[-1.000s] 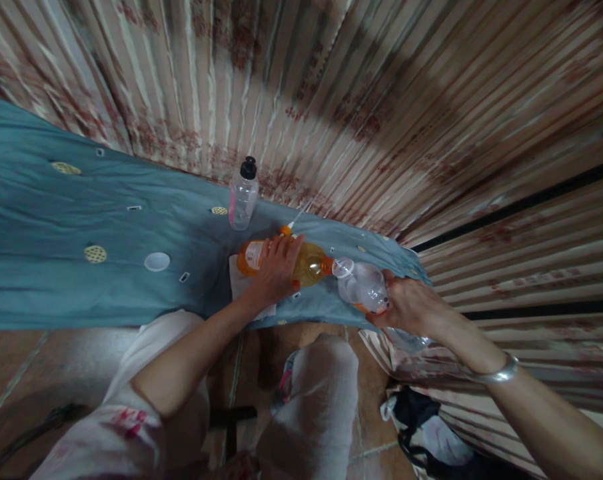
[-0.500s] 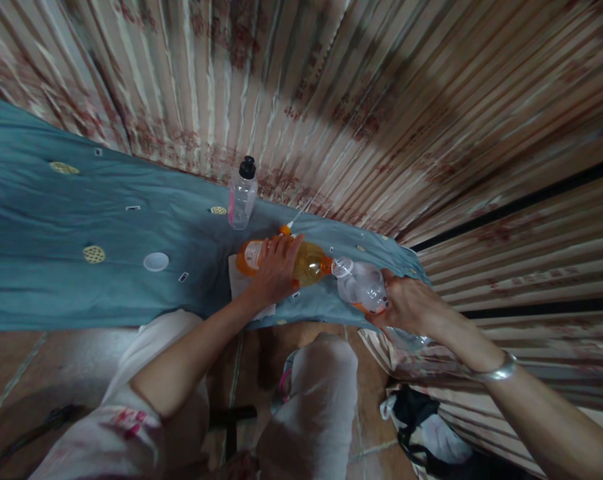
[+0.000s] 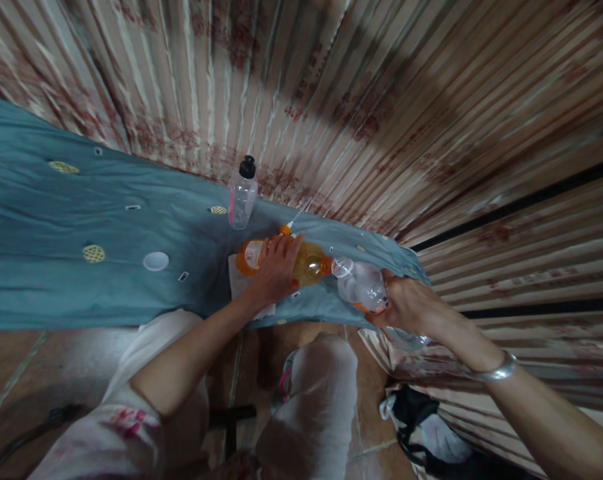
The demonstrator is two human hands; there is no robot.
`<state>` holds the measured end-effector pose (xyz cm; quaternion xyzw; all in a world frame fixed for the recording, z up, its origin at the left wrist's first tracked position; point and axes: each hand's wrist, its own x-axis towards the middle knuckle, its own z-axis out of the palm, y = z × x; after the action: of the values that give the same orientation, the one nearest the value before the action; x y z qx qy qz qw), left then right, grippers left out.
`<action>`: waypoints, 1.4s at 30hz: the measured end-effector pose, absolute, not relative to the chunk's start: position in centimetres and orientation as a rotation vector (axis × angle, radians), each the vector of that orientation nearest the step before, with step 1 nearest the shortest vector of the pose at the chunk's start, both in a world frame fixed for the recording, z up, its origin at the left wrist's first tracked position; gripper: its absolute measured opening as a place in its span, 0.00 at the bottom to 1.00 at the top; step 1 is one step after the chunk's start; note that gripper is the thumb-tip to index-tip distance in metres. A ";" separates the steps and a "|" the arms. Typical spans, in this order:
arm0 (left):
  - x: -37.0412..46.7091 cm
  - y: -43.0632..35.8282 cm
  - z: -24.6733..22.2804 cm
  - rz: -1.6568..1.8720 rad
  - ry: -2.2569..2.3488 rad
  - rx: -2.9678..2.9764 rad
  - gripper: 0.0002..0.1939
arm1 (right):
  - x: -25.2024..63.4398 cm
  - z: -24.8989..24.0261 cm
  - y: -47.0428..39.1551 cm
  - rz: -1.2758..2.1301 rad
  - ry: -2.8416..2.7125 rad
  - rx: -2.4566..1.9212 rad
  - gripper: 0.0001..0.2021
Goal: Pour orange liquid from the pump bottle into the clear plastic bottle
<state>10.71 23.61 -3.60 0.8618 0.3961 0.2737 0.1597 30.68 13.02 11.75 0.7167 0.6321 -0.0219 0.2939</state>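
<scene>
My left hand [image 3: 277, 268] is wrapped round an orange bottle [image 3: 311, 263] with a pale label, tilted on its side and filled with yellow-orange liquid. Its neck points right and meets the mouth of a clear plastic bottle [image 3: 362, 285]. That clear bottle lies tilted in my right hand [image 3: 408, 303], whose fingers close round its body; some orange shows on its underside. Whether liquid passes between the two mouths I cannot make out. Just behind the orange bottle is an orange pump cap [image 3: 284, 230] with a thin pale tube.
A clear bottle with a black cap [image 3: 242, 193] stands near the curtain [image 3: 301, 120]. A white round lid [image 3: 156, 261] lies to the left on the blue cloth [image 3: 41, 267]. A white cloth or paper [image 3: 238, 283] is under the orange bottle. A black bag [image 3: 421, 420] sits on the floor.
</scene>
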 end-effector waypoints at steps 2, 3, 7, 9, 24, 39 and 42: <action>10.7 23.6 -3.6 0.774 1.130 2.465 0.48 | 30.7 11.7 13.0 -0.046 1.670 1.912 0.25; 10.8 23.7 -3.7 0.773 1.126 2.467 0.48 | 30.7 11.6 13.0 -0.039 1.670 1.912 0.25; 10.8 23.8 -4.0 0.796 1.119 2.481 0.49 | 30.9 11.5 12.8 -0.004 1.705 1.915 0.26; 10.7 23.7 -3.9 0.803 1.125 2.485 0.48 | 30.9 11.6 12.8 -0.010 1.717 1.919 0.26; 10.7 23.7 -3.6 0.769 1.128 2.471 0.48 | 30.9 11.6 12.8 -0.052 1.704 1.904 0.26; 10.8 23.7 -3.7 0.805 1.108 2.460 0.48 | 30.7 11.7 12.9 -0.043 1.690 1.903 0.24; 10.8 23.7 -3.8 0.801 1.106 2.457 0.48 | 30.5 11.9 13.0 -0.055 1.676 1.906 0.24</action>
<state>10.76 23.72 -3.77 0.8622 0.3882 0.2811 0.1642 30.54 12.95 11.86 0.7168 0.6305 -0.0206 0.2971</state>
